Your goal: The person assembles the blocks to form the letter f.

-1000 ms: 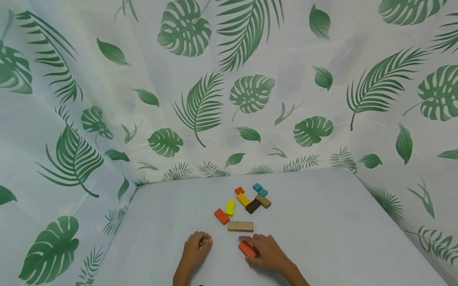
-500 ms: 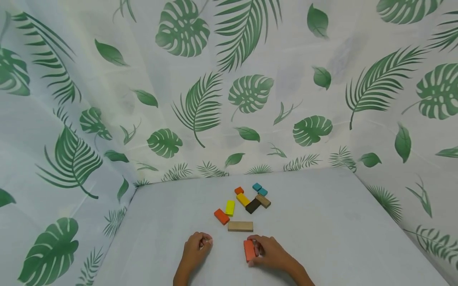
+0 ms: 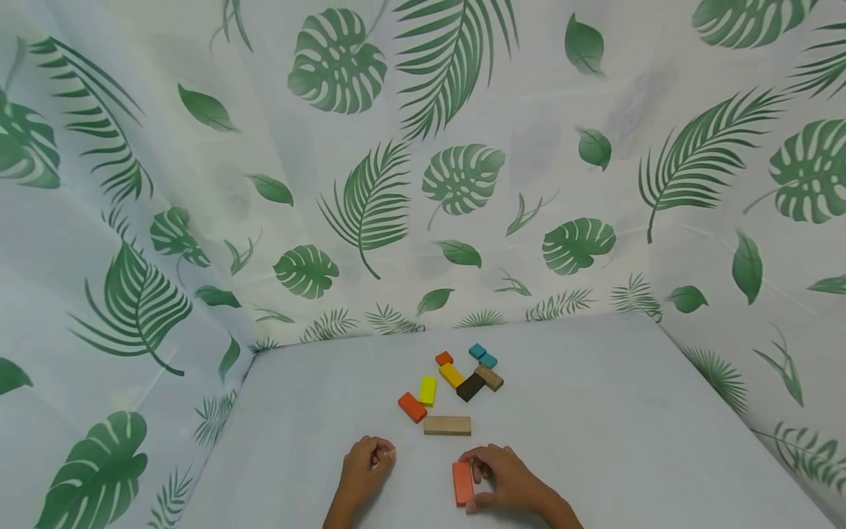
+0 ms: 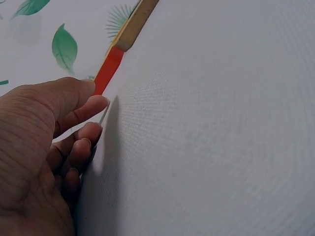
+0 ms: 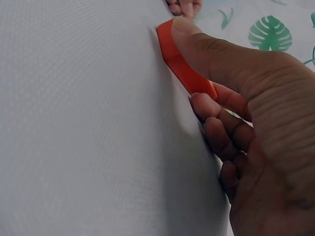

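My right hand (image 3: pixel 507 476) pinches a red-orange wooden block (image 3: pixel 463 483) between thumb and fingers, near the front of the white table. In the right wrist view the thumb lies on one end of that block (image 5: pixel 183 69), which is on or just above the surface. My left hand (image 3: pixel 362 467) rests on the table to the left, fingers loosely curled and holding nothing. Beyond it, apart from the fingers, lies another red-orange block (image 3: pixel 413 407). A long plain wooden block (image 3: pixel 447 426) lies flat between and ahead of the two hands.
Farther back lie a bright yellow block (image 3: pixel 427 391), an amber block (image 3: pixel 452 375), a dark brown block (image 3: pixel 471 387), a tan block (image 3: pixel 489 378), a small orange block (image 3: pixel 444 358) and two blue blocks (image 3: pixel 478 351). Leaf-printed cloth (image 3: pixel 396 220) walls in the white table (image 3: pixel 595 411).
My right hand has turned the red-orange block from a slant to nearly straight away from me, shifting it slightly right and nearer. My left hand has stayed in place. The head view tilted slightly.
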`<action>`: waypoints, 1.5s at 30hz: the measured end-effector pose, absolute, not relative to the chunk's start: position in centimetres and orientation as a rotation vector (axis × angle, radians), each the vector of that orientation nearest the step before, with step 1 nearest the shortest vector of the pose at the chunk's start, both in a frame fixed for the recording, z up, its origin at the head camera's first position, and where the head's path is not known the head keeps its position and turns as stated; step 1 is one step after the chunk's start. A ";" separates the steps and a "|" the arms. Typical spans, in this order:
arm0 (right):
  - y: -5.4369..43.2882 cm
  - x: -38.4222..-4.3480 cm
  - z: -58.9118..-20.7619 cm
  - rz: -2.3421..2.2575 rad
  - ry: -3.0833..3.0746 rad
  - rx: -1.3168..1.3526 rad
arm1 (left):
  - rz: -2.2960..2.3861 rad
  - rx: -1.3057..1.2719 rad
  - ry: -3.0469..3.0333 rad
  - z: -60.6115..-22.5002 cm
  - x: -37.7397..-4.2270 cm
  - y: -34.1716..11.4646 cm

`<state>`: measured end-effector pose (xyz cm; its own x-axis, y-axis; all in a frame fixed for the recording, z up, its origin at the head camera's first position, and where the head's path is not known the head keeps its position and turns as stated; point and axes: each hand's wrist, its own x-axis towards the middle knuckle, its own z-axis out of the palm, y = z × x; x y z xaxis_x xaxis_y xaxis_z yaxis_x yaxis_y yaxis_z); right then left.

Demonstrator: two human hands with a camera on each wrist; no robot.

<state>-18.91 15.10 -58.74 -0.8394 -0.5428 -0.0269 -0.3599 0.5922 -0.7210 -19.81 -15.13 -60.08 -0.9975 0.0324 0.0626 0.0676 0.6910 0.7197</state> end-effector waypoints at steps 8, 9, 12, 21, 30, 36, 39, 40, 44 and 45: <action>15.1 -18.8 -58.8 -1.082 2.551 -0.719 | -1.218 -0.074 -2.852 -59.9 -19.8 -15.0; 15.1 -18.8 -58.8 -1.085 2.552 -0.720 | -1.221 -0.073 -2.853 -59.8 -19.7 -15.0; 15.1 -18.9 -58.9 -1.100 2.552 -0.710 | -1.216 -0.085 -2.847 -59.8 -19.7 -15.0; 15.0 -18.7 -58.9 -1.131 2.546 -0.688 | -1.193 -0.109 -2.838 -60.0 -19.7 -15.1; 14.8 -18.4 -58.5 -1.126 2.551 -0.684 | -1.148 -0.143 -2.810 -59.7 -19.3 -14.8; 14.8 -18.7 -58.8 -1.139 2.545 -0.697 | -1.044 -0.185 -2.910 -59.3 -18.8 -14.0; 14.8 -18.9 -59.0 -1.173 2.535 -0.705 | -1.040 -0.218 -2.945 -59.2 -18.4 -13.5; 14.8 -19.0 -59.1 -1.180 2.537 -0.710 | -1.050 -0.229 -2.953 -59.2 -18.3 -13.2; 14.7 -19.2 -59.3 -1.207 2.553 -0.718 | -1.105 -0.285 -2.995 -59.2 -17.7 -12.0; 14.7 -19.3 -59.3 -1.216 2.554 -0.719 | -1.119 -0.306 -3.008 -59.2 -17.6 -11.7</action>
<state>-19.27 14.74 -59.30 -0.8554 -0.5179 0.0098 -0.3341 0.5371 -0.7745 -17.56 -11.66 -59.21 -0.9786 0.2057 -0.0114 0.1482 0.7414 0.6545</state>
